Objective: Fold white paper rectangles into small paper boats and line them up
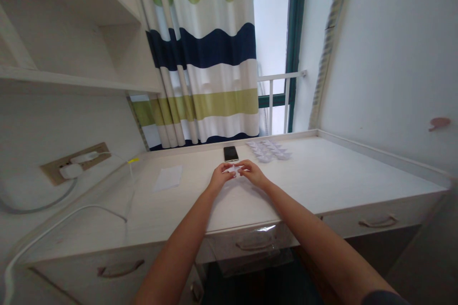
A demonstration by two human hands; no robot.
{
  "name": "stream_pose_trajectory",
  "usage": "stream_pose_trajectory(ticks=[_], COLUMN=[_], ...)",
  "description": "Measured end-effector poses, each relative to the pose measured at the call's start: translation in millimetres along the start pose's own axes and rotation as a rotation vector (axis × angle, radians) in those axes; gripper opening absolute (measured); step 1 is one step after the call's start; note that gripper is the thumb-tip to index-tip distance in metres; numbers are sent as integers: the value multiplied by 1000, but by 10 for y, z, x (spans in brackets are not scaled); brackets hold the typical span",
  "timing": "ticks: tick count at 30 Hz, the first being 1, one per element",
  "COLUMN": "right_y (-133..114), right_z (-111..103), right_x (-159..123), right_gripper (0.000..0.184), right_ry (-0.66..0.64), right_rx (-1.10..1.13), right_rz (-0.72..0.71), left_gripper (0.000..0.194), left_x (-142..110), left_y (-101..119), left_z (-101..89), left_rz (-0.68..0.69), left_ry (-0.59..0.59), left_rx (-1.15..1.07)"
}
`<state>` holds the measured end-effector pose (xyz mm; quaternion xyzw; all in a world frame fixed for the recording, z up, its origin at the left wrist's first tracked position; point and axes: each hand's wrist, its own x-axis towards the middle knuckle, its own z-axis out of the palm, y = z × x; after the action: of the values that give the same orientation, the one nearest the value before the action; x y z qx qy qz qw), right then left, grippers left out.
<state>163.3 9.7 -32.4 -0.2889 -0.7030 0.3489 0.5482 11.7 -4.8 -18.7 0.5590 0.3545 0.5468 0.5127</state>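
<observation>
Between my two hands is a small folded piece of white paper (pixel 234 169), held just above the desk. My left hand (pixel 221 175) pinches its left side between thumb and fingers. On the other side, my right hand (pixel 252 172) grips it the same way, so both hands are closed on it. My fingers cover part of the paper, and its exact shape is too small to tell. Beyond my right hand lie several folded white paper pieces (pixel 268 150), set out in rows. A dark phone (pixel 231 153) lies flat just past my hands.
White paper sheets (pixel 169 177) lie on the left of the white desk (pixel 322 171). A pale cable (pixel 89 207) crosses the desk's left end from a wall socket (pixel 77 163). A striped curtain (pixel 214 76) hangs behind, and a shelf (pixel 71 78) juts out at upper left.
</observation>
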Motion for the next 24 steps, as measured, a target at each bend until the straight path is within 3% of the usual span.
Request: stream_pose_trajectory(ticks=[5, 11, 14, 24], right_y=[-15, -18, -13, -180], right_z=[-18, -26, -19, -25], right_x=[29, 33, 33, 10], right_gripper=[32, 29, 31, 31], right_ry=[7, 65, 74, -57], right_rx=[7, -42, -50, 93], right_rz=[140, 110, 105, 236], left_gripper=[45, 45, 39, 37], left_x=[14, 12, -6, -24], left_y=[-5, -52, -46, 0], left_z=[29, 38, 34, 10], left_rz=[27, -155, -158, -150], left_ry=[-15, -52, -82, -198], left_rx=[90, 73, 83, 140])
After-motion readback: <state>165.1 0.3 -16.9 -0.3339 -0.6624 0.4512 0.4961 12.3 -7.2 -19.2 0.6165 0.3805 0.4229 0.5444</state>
